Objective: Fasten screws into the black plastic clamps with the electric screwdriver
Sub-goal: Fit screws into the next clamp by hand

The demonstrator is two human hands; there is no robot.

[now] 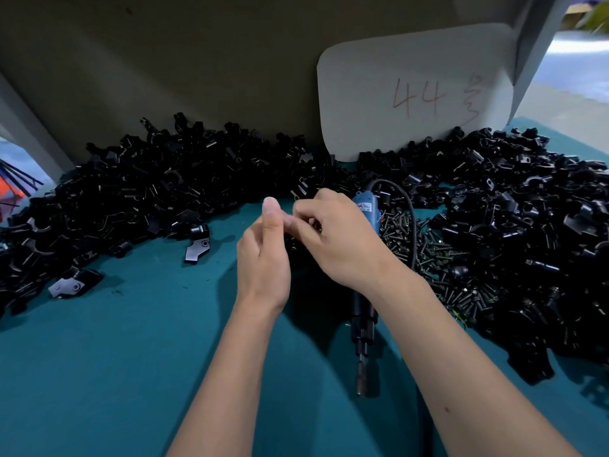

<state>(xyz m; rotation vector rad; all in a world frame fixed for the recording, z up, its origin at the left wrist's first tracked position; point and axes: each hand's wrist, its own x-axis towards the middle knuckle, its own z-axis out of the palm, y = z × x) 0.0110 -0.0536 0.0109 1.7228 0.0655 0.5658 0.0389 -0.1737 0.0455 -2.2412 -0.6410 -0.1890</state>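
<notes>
A teal table (99,374) carried black plastic clamps (148,192) heaped along its far side. The electric screwdriver (362,311) lay untouched, right of centre, beside loose screws (438,258). The left hand (263,255) and right hand (336,239) pinched together over something small; what, I cannot tell. Clamps looked light, stiff, best gripped by their bodies.

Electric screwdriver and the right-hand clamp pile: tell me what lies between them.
In the head view, loose screws cover the mat between the electric screwdriver and the clamp pile.
</notes>
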